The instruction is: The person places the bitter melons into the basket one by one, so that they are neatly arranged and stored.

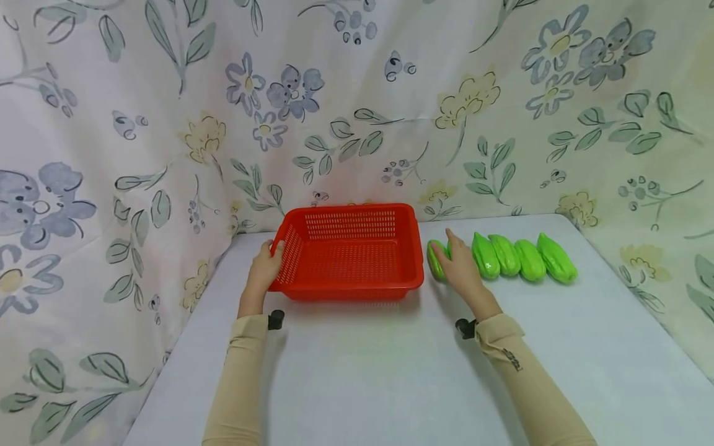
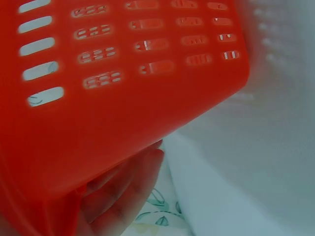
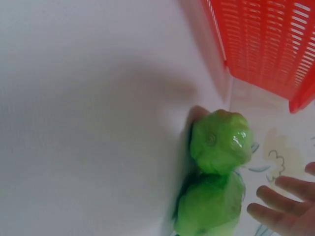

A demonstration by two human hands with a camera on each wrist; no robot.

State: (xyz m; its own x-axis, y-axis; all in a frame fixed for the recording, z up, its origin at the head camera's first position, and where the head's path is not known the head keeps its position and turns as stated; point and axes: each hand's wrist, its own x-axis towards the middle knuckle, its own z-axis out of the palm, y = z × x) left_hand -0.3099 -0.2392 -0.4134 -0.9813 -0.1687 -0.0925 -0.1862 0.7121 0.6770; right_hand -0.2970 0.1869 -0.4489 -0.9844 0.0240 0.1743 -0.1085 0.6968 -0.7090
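A red plastic basket [image 1: 351, 290] with slotted walls sits on the table. My left hand [image 1: 264, 266] grips its left rim; in the left wrist view the fingers [image 2: 130, 189] lie against the outside of the basket wall [image 2: 123, 128]. To the basket's right, several glossy green gourd-like vegetables [image 1: 504, 255] lie in a row. My right hand [image 1: 462, 266] is above the left end of that row with fingers spread, partly hiding a vegetable. The right wrist view shows those fingers [image 3: 278, 201] apart from two green vegetables [image 3: 221, 142], holding nothing.
The white table [image 1: 357, 371] stretches toward me and to both sides. A floral curtain [image 1: 362, 93] hangs behind the table and along its sides. Black wrist straps [image 1: 465, 328] and beige sleeves [image 1: 237, 378] cover my forearms.
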